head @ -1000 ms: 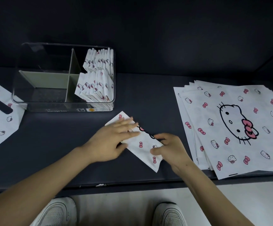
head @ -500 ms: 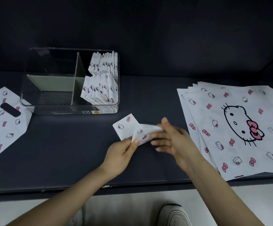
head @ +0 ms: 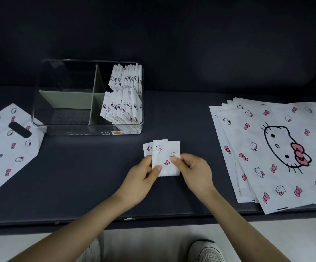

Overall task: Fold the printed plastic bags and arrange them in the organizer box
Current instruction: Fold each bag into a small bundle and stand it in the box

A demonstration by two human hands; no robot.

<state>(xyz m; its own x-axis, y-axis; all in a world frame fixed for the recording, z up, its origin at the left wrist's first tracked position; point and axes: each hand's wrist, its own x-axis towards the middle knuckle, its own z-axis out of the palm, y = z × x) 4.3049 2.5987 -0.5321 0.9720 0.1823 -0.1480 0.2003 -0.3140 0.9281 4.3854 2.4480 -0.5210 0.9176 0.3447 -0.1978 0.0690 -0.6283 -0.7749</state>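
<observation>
A white printed bag (head: 165, 154), folded into a small square packet, lies on the dark table just in front of the box. My left hand (head: 144, 176) pinches its lower left edge with thumb on top. My right hand (head: 193, 172) pinches its right side. The clear organizer box (head: 45, 127) stands behind, with grey dividers. Its two right compartments hold several folded bags (head: 124, 95) standing upright; the two left compartments hold nothing.
A stack of flat printed bags (head: 278, 152) lies at the right, overhanging the table's front edge. One flat bag with a handle hole (head: 6, 148) lies at the far left. The table's front edge (head: 153, 218) runs below my wrists, above my shoes.
The bag went from a long diagonal strip to a small square packet. My right hand brought the loose end over, and both hands now pinch the packet's sides.
</observation>
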